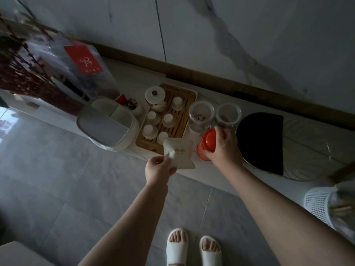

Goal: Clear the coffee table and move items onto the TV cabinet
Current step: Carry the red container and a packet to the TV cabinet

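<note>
I stand at the white TV cabinet [134, 77]. My right hand [222, 148] grips a red cylindrical tin [207, 143] that stands at the cabinet's front edge, just in front of two clear jars [201, 116]. My left hand [159, 167] pinches the near corner of a cream tissue pack [182, 154], which lies partly on the cabinet edge and over the corner of a bamboo tea tray [184, 96]. The tray carries a lidded white pot [154, 95] and several small white cups [168, 119].
A white lidded box [107, 123] sits left of the tray, with a red-labelled bag [84, 60] and dried red branches [21, 73] further left. A black mat [263, 141] on a clear round plate [315, 150] lies to the right. A white mesh basket [318, 204] stands at the right edge.
</note>
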